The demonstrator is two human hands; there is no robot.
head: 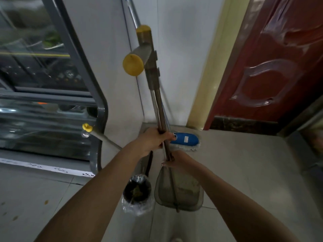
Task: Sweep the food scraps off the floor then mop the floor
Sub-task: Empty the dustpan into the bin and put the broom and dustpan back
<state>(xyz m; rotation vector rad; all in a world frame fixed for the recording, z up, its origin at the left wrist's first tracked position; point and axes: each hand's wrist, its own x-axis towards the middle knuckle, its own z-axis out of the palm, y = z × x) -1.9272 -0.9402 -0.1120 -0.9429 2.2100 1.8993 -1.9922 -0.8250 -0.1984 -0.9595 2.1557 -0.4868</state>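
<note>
Currently we close both hands, left hand (pixel 153 140) and right hand (pixel 172 162), around the upright, stiff, light dustpan pole (pixel 158 102), its dustpan (pixel 180 191) hanging beside the bin (pixel 137 193).

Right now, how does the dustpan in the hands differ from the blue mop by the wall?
The dustpan is grey and held off the floor by the left hand and right hand; the blue mop rests on the floor, untouched, leaning in the corner. Both have long metal handles.

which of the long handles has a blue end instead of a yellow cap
The mop handle leaning in the wall corner; its top is blue, while the held handles carry yellow caps.
</note>
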